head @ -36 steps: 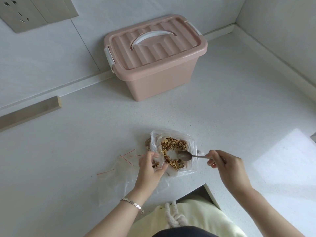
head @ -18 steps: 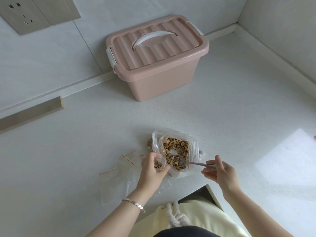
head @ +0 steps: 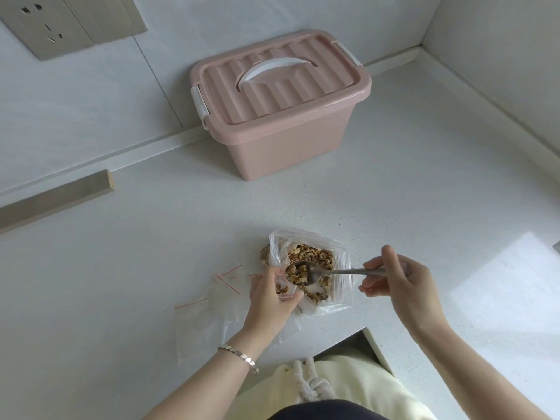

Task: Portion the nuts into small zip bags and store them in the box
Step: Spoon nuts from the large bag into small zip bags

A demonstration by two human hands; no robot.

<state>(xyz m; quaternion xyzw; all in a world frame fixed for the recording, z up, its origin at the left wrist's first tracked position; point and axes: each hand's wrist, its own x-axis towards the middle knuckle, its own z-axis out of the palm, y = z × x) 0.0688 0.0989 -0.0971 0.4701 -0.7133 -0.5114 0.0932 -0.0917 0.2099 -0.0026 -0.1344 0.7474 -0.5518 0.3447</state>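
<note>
no legible text, labels, or numbers

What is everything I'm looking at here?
storage box: one, pink, lid on, back of counter
large bag: one, clear, open, front of counter
nuts: many, brown, in large bag
small zip bag: one, clear, in left hand
empty zip bags: several, clear with red strips, counter left
spoon: one, silver, nut-loaded, over large bag
wall socket: one, grey, upper left
counter: one, white, underneath
bracelet: one, silver, left wrist
left hand: one, holds small zip bag
right hand: one, holds spoon
</note>
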